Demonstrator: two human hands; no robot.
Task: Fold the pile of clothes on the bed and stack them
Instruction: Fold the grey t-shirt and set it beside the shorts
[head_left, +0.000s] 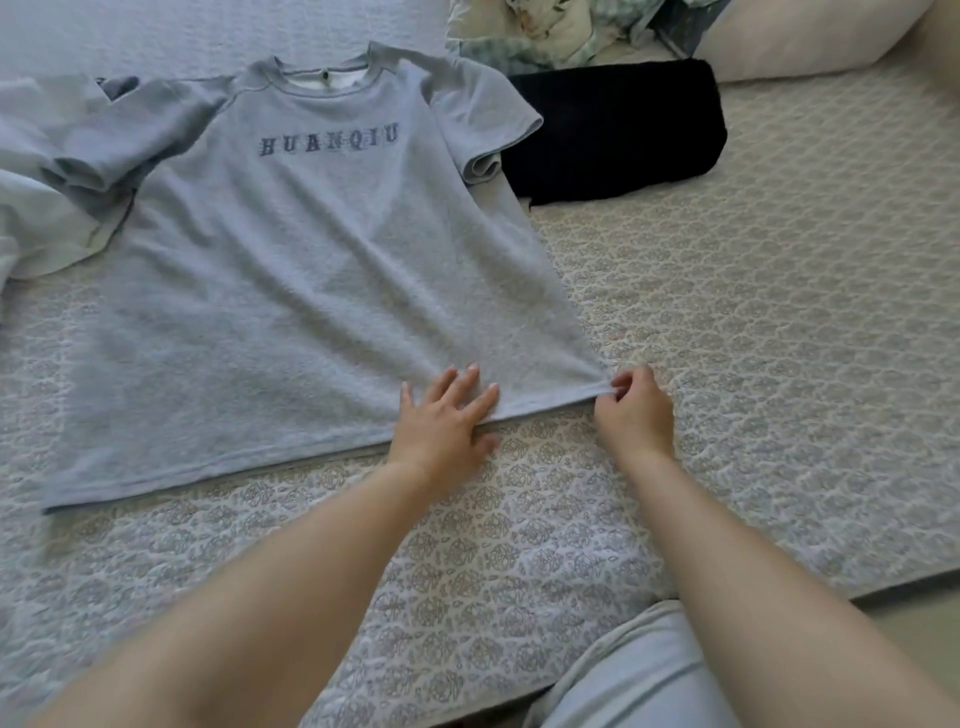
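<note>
A grey T-shirt (291, 270) with dark lettering on the chest lies spread face up on the bed, neck away from me. My left hand (444, 421) lies flat with straight fingers on the shirt's bottom hem, right of its middle. My right hand (636, 410) pinches the hem's right corner between thumb and fingers. A folded black garment (618, 130) sits beyond the shirt's right sleeve. A crumpled pale grey garment (36, 171) lies at the left, partly under the shirt's left sleeve.
The patterned quilt (779, 312) covers the bed, with bare room to the right of the shirt. A heap of floral fabric (561, 31) and a cream pillow (810, 36) lie at the far right. The bed's edge runs along the lower right, above my knee (639, 675).
</note>
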